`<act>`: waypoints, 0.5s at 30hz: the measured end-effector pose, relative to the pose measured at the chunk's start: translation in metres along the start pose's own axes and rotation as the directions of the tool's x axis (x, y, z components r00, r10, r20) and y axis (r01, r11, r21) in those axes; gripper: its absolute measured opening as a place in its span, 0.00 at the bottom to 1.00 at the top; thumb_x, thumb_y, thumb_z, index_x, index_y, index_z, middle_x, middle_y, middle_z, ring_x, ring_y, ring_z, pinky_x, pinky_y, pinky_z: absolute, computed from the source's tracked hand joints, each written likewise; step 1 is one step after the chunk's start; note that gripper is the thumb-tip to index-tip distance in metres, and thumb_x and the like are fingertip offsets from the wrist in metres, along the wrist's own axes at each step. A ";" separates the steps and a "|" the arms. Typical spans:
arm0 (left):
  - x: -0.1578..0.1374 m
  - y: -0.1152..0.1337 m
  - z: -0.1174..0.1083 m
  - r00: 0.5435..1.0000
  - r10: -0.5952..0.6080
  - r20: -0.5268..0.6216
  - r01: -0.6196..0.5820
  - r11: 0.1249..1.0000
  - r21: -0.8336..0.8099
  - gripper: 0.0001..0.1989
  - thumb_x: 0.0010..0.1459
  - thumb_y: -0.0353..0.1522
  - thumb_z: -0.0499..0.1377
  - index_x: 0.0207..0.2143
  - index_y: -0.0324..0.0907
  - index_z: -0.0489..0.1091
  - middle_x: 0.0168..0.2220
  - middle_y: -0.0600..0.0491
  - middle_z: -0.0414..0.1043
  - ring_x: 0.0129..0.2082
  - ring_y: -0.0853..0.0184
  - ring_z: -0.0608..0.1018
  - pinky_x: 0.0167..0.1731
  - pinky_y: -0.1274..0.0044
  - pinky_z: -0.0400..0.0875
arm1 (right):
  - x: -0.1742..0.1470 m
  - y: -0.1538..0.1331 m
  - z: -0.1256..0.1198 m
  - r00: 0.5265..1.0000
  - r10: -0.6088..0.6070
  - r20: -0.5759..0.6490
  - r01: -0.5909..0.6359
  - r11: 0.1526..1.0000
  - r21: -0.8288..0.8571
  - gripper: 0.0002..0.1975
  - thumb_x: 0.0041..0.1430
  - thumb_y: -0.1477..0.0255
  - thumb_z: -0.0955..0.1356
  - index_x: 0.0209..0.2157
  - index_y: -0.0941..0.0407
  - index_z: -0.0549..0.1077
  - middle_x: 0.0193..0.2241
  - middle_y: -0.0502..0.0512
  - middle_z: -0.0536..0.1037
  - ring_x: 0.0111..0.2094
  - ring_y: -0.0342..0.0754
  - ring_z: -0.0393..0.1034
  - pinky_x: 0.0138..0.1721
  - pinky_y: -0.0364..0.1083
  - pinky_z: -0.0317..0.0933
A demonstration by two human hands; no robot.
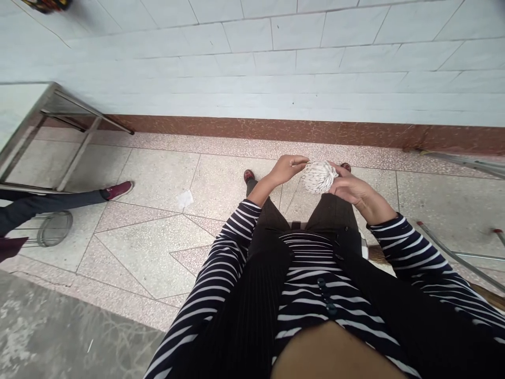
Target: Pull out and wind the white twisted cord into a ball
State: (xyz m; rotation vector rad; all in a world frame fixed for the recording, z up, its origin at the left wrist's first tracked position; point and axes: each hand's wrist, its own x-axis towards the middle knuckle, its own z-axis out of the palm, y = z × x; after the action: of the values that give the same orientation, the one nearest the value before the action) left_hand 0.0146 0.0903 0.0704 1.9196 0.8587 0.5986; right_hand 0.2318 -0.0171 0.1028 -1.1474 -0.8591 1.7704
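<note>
Above a pale speckled-tile floor (pixel 158 168), a person's right hand (pixel 357 195) closes its fingers on a round, white, braided-looking bundle (pixel 316 178); the left hand's (pixel 288 169) narrowed fingers meet its left edge, grip unclear.

Matt, rough ball (pixel 316 178), perhaps fibre.

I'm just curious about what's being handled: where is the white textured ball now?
The white textured ball is slightly right of centre in the head view, between the left hand and right hand.
</note>
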 end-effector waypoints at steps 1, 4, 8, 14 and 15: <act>0.000 -0.004 0.006 1.000 -0.019 -0.007 0.018 0.996 -0.086 0.12 0.71 0.35 0.61 0.47 0.41 0.83 0.48 0.46 0.86 0.49 0.62 0.85 0.54 0.70 0.75 | 0.000 -0.006 -0.001 0.999 -0.025 -0.022 0.025 1.000 0.015 0.36 0.36 0.73 0.78 0.53 0.47 0.76 0.54 0.57 0.83 0.56 0.66 0.79 0.51 0.63 0.79; -0.002 -0.010 0.016 0.998 -0.054 0.009 0.055 0.974 -0.221 0.16 0.72 0.36 0.60 0.54 0.40 0.82 0.42 0.47 0.86 0.41 0.65 0.85 0.49 0.72 0.77 | -0.001 -0.019 0.000 0.997 -0.075 -0.017 0.076 0.997 0.031 0.37 0.40 0.67 0.78 0.56 0.48 0.75 0.54 0.61 0.83 0.58 0.70 0.77 0.51 0.68 0.77; -0.008 -0.008 0.009 0.997 -0.073 -0.037 0.071 0.996 -0.049 0.16 0.73 0.36 0.57 0.50 0.38 0.83 0.34 0.50 0.84 0.36 0.67 0.83 0.46 0.75 0.75 | -0.006 -0.029 0.005 0.994 -0.106 0.009 0.106 0.994 0.015 0.40 0.39 0.60 0.79 0.58 0.48 0.75 0.52 0.64 0.84 0.58 0.73 0.77 0.48 0.70 0.77; -0.024 -0.010 0.015 0.995 -0.057 0.083 0.049 0.994 0.094 0.14 0.71 0.32 0.54 0.44 0.41 0.81 0.32 0.55 0.82 0.36 0.67 0.81 0.45 0.77 0.70 | 0.005 -0.046 -0.002 0.971 -0.229 -0.073 0.217 0.965 -0.144 0.38 0.46 0.49 0.75 0.58 0.48 0.73 0.49 0.62 0.82 0.51 0.68 0.79 0.44 0.64 0.78; -0.028 -0.008 0.022 0.989 -0.070 0.131 0.061 0.995 0.075 0.13 0.70 0.31 0.54 0.44 0.41 0.80 0.31 0.55 0.81 0.35 0.68 0.80 0.43 0.78 0.70 | 0.011 -0.049 -0.006 0.958 -0.267 -0.105 0.240 0.946 -0.217 0.37 0.48 0.48 0.75 0.58 0.48 0.72 0.49 0.62 0.81 0.50 0.66 0.79 0.44 0.63 0.78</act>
State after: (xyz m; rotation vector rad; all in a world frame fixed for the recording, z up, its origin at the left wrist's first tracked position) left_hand 0.0098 0.0594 0.0511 1.9633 0.8637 0.3999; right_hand 0.2482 0.0138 0.1387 -1.2099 -1.0731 1.4044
